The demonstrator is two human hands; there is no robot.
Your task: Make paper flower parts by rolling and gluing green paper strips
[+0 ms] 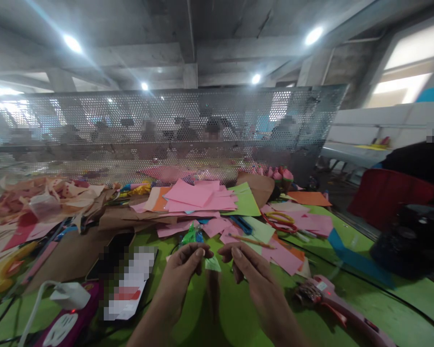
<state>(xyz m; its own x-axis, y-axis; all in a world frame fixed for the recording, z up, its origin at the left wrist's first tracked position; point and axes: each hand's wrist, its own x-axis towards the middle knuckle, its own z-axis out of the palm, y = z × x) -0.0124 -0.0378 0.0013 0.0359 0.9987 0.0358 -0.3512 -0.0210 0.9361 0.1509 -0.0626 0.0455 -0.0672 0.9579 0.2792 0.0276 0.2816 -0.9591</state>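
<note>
Above the green tabletop, my left hand is closed in a pinch, thumb against the forefinger. A small light green piece of paper shows at its fingertips, between the two hands. My right hand faces it a short way off, thumb and fingers drawn together; whatever it may pinch is too small to make out. Just beyond the left fingers lies a shiny green wrapped bundle. A pencil rests on pink paper scraps past the right hand.
Pink sheets are heaped ahead, before a perforated metal screen. A pink glue gun lies at right, scissors behind it. At left are a lit phone, a dark phone and a purple power strip.
</note>
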